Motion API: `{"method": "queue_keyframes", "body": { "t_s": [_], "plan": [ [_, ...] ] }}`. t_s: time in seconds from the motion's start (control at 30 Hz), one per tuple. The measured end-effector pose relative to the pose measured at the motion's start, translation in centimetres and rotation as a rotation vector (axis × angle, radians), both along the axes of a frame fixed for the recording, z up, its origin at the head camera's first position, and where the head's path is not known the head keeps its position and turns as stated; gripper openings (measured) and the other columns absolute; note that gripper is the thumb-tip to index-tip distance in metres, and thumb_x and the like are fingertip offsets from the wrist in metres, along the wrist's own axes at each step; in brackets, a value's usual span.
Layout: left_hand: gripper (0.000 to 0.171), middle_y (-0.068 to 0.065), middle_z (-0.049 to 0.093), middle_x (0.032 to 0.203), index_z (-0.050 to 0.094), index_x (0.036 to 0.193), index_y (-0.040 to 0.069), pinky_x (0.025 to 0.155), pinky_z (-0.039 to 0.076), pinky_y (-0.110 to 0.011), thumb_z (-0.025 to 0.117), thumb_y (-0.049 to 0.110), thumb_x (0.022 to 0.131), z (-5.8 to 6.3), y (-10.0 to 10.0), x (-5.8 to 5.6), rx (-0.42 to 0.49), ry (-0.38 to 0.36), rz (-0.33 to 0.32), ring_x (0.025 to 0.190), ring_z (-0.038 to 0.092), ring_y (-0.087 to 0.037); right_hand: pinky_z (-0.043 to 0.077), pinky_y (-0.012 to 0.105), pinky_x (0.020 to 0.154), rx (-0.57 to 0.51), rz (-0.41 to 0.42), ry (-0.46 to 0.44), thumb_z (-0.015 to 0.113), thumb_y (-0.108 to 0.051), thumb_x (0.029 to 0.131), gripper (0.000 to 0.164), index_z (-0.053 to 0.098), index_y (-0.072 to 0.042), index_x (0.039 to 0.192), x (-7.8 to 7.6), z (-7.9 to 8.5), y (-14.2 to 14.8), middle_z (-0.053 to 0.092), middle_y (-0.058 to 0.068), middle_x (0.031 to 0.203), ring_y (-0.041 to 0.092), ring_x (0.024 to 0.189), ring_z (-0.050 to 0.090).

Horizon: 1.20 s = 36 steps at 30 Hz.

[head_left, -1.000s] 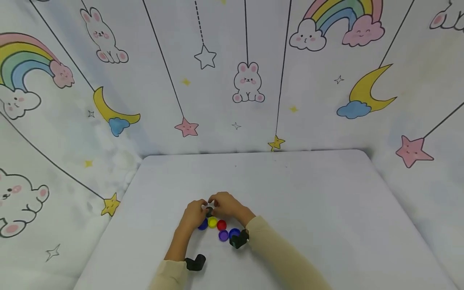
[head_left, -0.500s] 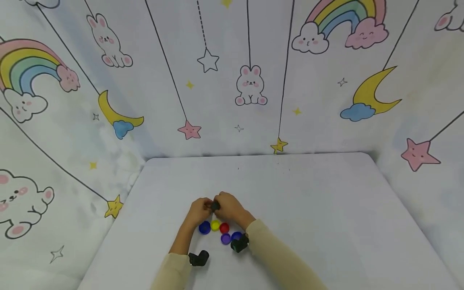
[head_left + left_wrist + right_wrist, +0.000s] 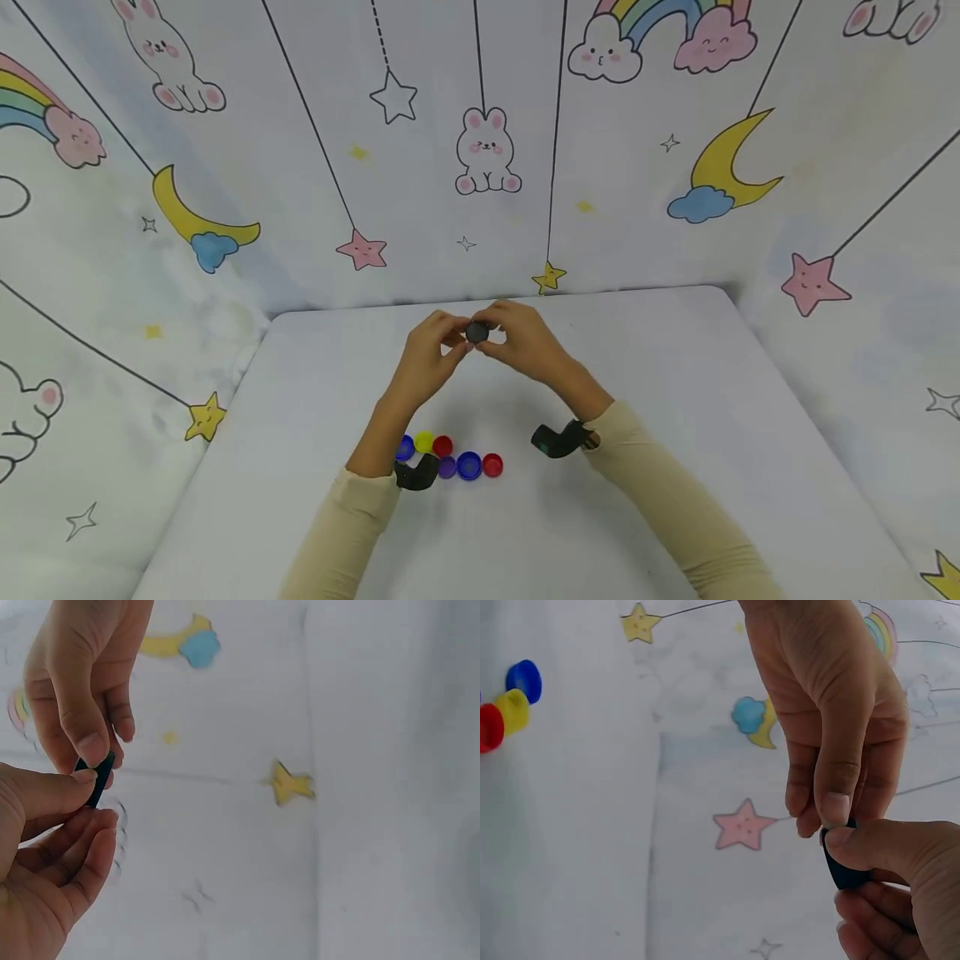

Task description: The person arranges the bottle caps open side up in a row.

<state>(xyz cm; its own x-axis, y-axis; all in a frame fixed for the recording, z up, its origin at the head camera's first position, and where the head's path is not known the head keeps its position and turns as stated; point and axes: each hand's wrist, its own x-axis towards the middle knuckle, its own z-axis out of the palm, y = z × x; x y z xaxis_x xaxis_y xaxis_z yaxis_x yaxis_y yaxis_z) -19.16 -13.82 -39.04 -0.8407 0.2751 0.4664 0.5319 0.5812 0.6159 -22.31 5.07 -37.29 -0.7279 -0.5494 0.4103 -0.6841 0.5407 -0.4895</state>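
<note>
Both hands meet over the far part of the table in the head view, holding one small round black bottle cap between them. My left hand pinches it from the left with thumb and fingers. From the other side my right hand pinches the same cap. In the left wrist view the cap appears edge-on, partly covered by thumbs and fingers. The right wrist view shows its dark side, with a thumb of each hand against it.
Nearer on the white table lie several bottle caps: a blue one, a yellow one, a red one, a purple one, a larger blue one and another red one. A patterned backdrop surrounds the table.
Both hands have carried the black cap up and away from the coloured caps, toward the far side. The red cap at the row's right end has come into view. The head view has shifted slightly.
</note>
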Motion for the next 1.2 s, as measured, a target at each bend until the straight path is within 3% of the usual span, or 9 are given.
{"method": "queue_keyframes", "body": {
  "t_s": [0.13, 0.27, 0.6, 0.73, 0.97, 1.07, 1.2],
  "plan": [
    [0.032, -0.012, 0.064, 0.109, 0.065, 0.119, 0.000, 0.086, 0.057, -0.032, 0.072, 0.001, 0.087, 2.2, 1.6, -0.3, -0.001, 0.048, -0.041, 0.094, 0.068, -0.022, 0.056, 0.039, 0.083, -0.042, -0.016, 0.031, 0.081, -0.010, 0.081, 0.035, 0.070, -0.006, 0.114, 0.4, 2.2, 1.9, 0.069, 0.007, 0.104, 0.022, 0.093, 0.065],
    [0.033, -0.012, 0.066, 0.112, 0.065, 0.119, 0.001, 0.086, 0.057, -0.031, 0.072, 0.000, 0.086, 3.2, 3.0, -0.1, -0.004, 0.068, -0.076, 0.095, 0.068, -0.022, 0.056, 0.042, 0.084, -0.057, -0.046, 0.017, 0.081, -0.009, 0.080, 0.036, 0.071, -0.006, 0.115, 1.1, 3.2, 3.5, 0.069, 0.006, 0.102, 0.023, 0.093, 0.065],
    [0.036, -0.009, 0.069, 0.109, 0.063, 0.118, 0.003, 0.080, 0.057, -0.026, 0.075, 0.003, 0.085, 3.7, 4.9, 1.4, 0.008, 0.149, -0.151, 0.088, 0.069, -0.018, 0.057, 0.040, 0.081, -0.110, -0.018, 0.007, 0.083, -0.007, 0.077, 0.039, 0.072, -0.006, 0.114, 3.1, 4.4, 6.3, 0.070, 0.006, 0.100, 0.023, 0.091, 0.066],
    [0.035, -0.009, 0.069, 0.111, 0.065, 0.119, 0.004, 0.079, 0.057, -0.023, 0.073, 0.001, 0.086, 3.9, 5.1, 1.5, 0.030, 0.169, -0.172, 0.086, 0.068, -0.017, 0.058, 0.042, 0.081, -0.135, -0.013, 0.009, 0.081, -0.006, 0.079, 0.038, 0.071, -0.003, 0.115, 3.4, 4.6, 6.6, 0.071, 0.009, 0.101, 0.026, 0.090, 0.067],
    [0.028, -0.010, 0.069, 0.111, 0.067, 0.117, 0.003, 0.077, 0.057, -0.022, 0.069, 0.002, 0.089, 4.0, 5.7, 1.2, 0.093, 0.174, -0.210, 0.084, 0.068, -0.018, 0.058, 0.038, 0.079, -0.259, -0.079, -0.014, 0.081, -0.010, 0.080, 0.044, 0.064, -0.004, 0.121, 3.7, 4.3, 6.9, 0.074, 0.011, 0.101, 0.022, 0.087, 0.070],
    [0.026, -0.012, 0.070, 0.106, 0.065, 0.117, 0.000, 0.073, 0.057, -0.022, 0.067, 0.005, 0.092, 4.1, 6.1, 1.0, 0.133, 0.163, -0.206, 0.080, 0.070, -0.018, 0.058, 0.036, 0.073, -0.329, -0.101, 0.027, 0.079, -0.011, 0.082, 0.041, 0.063, -0.005, 0.120, 3.9, 3.9, 6.8, 0.075, 0.010, 0.096, 0.019, 0.080, 0.070],
    [0.022, -0.013, 0.072, 0.089, 0.065, 0.113, -0.002, 0.064, 0.057, -0.022, 0.063, 0.011, 0.096, 4.5, 6.7, 0.9, 0.206, 0.095, -0.170, 0.069, 0.070, -0.022, 0.058, 0.034, 0.068, -0.359, -0.087, 0.144, 0.080, -0.009, 0.081, 0.042, 0.063, -0.004, 0.118, 4.2, 3.4, 6.8, 0.076, 0.010, 0.091, 0.018, 0.074, 0.070]
  ]
}}
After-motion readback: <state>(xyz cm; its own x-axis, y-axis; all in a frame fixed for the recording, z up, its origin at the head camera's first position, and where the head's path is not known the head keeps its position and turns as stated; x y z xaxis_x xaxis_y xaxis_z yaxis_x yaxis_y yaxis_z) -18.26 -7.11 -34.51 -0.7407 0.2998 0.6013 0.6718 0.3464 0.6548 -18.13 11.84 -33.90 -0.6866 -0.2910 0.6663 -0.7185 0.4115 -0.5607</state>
